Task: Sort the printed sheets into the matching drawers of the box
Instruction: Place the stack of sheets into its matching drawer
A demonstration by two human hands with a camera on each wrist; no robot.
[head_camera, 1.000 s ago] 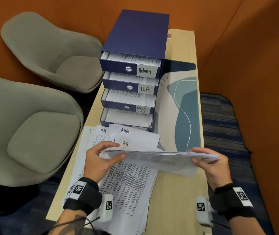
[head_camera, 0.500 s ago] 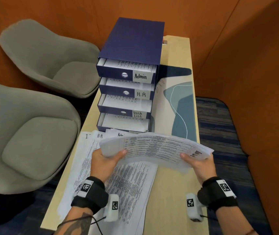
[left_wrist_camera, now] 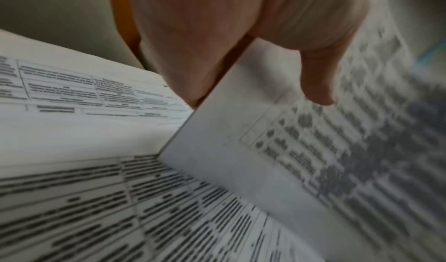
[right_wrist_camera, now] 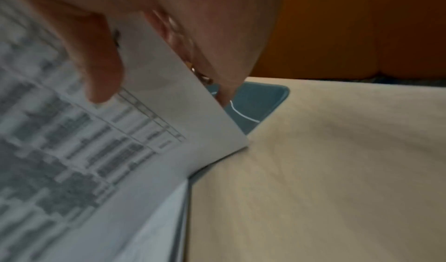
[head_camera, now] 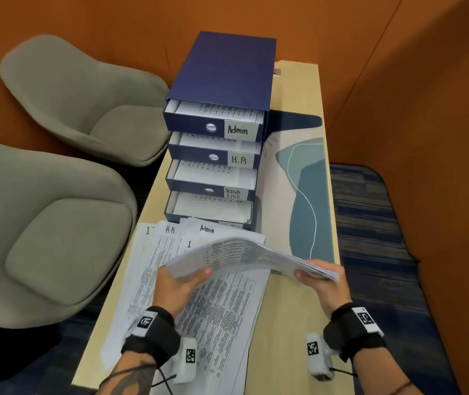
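Note:
A stack of printed sheets (head_camera: 250,258) hangs above the desk, held at both ends. My left hand (head_camera: 183,276) pinches its left end, thumb on top (left_wrist_camera: 316,83). My right hand (head_camera: 317,276) pinches the right end (right_wrist_camera: 154,125). More printed sheets (head_camera: 199,309) lie spread on the desk beneath, some headed "H.R" and "Admin". The dark blue drawer box (head_camera: 222,109) stands behind them with its drawers pulled partly out, holding paper. Labels read "Admin" (head_camera: 237,129), "H.R" (head_camera: 239,160) and "Task List" (head_camera: 233,193); the lowest drawer's label is hidden by paper.
The narrow wooden desk (head_camera: 293,323) carries a beige and blue mat (head_camera: 307,201) right of the box. Two grey padded chairs (head_camera: 56,223) stand to the left. Orange walls enclose the back and right; blue carpet lies at the right.
The held stack tilted up to show its print half a second ago and now lies flatter and lower, bowed upward in the middle. Both hands kept hold of its ends.

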